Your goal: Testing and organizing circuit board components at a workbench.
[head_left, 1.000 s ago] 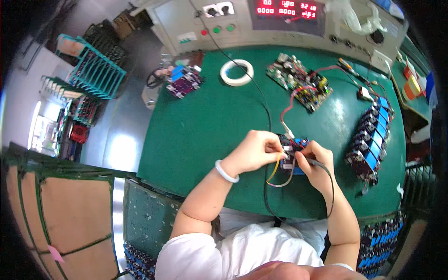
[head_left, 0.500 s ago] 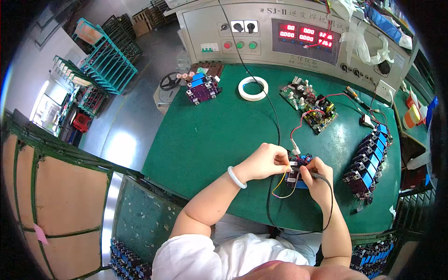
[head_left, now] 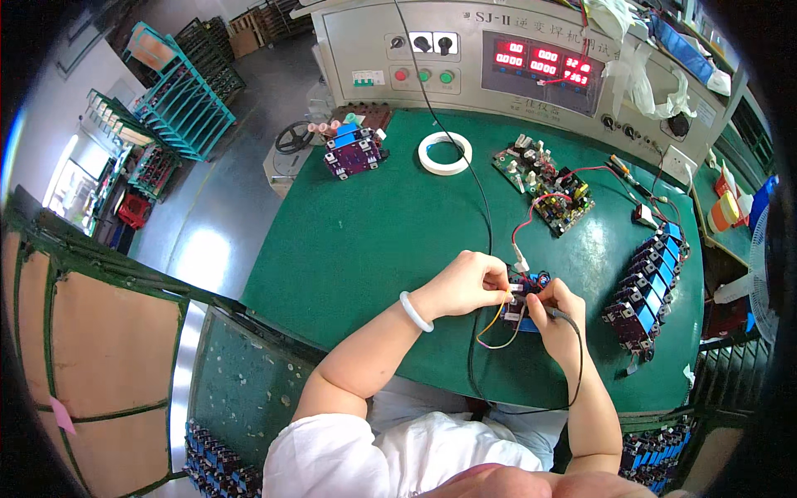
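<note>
My left hand [head_left: 469, 285] is closed in a pinch on a thin yellow wire [head_left: 485, 331] at the edge of a small circuit module [head_left: 521, 324] with a blue part. The wire hangs in a loop below the fingertips, and a pale wire joins the loop. On the module's right side, my right hand [head_left: 561, 324] is closed around a dark pen-shaped probe on a black cable [head_left: 582, 365]. Its tip is hidden among the fingers and parts. A white connector [head_left: 520, 264] with red wires meets the module's far edge.
A larger circuit board [head_left: 544, 184] lies beyond my hands, beside a white tape roll [head_left: 445, 154]. Several blue-topped modules [head_left: 647, 290] stand in a row at right; another module [head_left: 354, 151] sits far left. A control panel [head_left: 465, 50] with red displays backs the green table [head_left: 349, 249].
The whole view has shifted slightly. Both hands keep their places at the module, with the left still pinching the wire and the right still holding the probe.
</note>
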Motion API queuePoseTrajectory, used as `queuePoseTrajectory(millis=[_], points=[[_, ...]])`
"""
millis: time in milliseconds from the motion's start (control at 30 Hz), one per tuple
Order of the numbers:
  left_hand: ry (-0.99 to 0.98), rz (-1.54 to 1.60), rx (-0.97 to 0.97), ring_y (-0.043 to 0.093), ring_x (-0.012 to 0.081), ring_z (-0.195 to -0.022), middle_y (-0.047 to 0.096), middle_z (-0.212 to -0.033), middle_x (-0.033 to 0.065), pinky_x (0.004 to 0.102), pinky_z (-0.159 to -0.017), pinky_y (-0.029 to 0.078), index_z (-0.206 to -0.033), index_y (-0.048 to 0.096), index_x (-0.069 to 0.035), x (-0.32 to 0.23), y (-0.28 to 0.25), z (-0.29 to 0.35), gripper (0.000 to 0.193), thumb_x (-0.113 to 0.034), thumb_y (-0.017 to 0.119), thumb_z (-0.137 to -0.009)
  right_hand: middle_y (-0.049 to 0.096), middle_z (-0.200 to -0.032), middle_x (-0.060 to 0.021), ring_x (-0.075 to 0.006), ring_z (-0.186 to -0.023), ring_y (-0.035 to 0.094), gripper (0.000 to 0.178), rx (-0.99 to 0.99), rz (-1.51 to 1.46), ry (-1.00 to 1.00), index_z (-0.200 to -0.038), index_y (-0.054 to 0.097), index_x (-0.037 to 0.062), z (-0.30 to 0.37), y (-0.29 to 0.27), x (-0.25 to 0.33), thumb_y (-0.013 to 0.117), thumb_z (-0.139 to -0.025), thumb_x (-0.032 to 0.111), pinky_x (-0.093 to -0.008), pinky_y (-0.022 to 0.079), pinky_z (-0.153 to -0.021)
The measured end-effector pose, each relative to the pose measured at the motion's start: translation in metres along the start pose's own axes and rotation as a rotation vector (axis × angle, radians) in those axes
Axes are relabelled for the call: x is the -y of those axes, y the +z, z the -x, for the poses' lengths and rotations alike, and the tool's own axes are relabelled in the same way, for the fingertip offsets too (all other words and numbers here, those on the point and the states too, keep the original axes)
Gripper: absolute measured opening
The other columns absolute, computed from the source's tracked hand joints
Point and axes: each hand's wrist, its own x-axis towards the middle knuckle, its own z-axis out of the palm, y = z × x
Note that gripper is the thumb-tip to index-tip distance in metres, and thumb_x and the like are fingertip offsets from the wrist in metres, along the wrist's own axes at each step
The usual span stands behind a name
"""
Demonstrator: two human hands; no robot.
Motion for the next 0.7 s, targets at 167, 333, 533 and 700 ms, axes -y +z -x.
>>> queuePoseTrajectory(millis=[167, 333, 533, 700], points=[[0.019, 0.041, -0.012, 0.065, 0.0098, -0.080, 0.070, -0.082, 0.0060, 0.0272, -0.076, 0.055, -0.086, 0.068, 0.003, 0.008, 0.002, 0.003, 0.013, -0.007, 0.076, -0.083, 0.062, -0.060, -0.0100, -0.0127, -0.056, 0.062, 0.022, -0.012, 0.106, -0.063, -0.077, 0.051, 0.0005, -0.003, 0.004, 0.015, 0.070, -0.087, 0.007, -0.0276, 0.046, -0.051], [-0.017, 0.058, -0.012, 0.064, 0.0095, -0.078, 0.071, -0.082, 0.0063, 0.0268, -0.072, 0.054, -0.084, 0.069, 0.003, 0.004, 0.001, -0.003, 0.013, -0.008, 0.077, -0.082, 0.059, -0.056, -0.0082, -0.0089, -0.049, 0.054, 0.026, -0.209, -0.070, -0.016, -0.072, 0.049, 0.0008, -0.005, 0.007, 0.002, 0.066, -0.090, 0.008, -0.0263, 0.041, -0.046], [-0.100, 0.071, -0.026, 0.065, 0.0098, -0.076, 0.071, -0.081, 0.0064, 0.0265, -0.071, 0.054, -0.086, 0.071, 0.004, -0.014, -0.003, 0.002, 0.017, -0.012, 0.078, -0.083, 0.058, -0.056, -0.0084, -0.0087, -0.049, 0.051, 0.026, -0.206, -0.084, 0.024, -0.071, 0.049, 0.0009, -0.008, 0.008, 0.000, 0.067, -0.090, 0.008, -0.0266, 0.041, -0.046], [-0.121, 0.114, -0.009, 0.067, 0.0126, -0.082, 0.071, -0.087, 0.0076, 0.0274, -0.077, 0.055, -0.089, 0.070, 0.004, -0.009, 0.000, 0.001, 0.017, -0.009, 0.078, -0.082, 0.057, -0.056, -0.0101, -0.0112, -0.049, 0.052, 0.025, -0.187, -0.075, 0.013, -0.072, 0.052, 0.0008, -0.006, 0.009, -0.002, 0.068, -0.089, 0.008, -0.0275, 0.041, -0.046]])
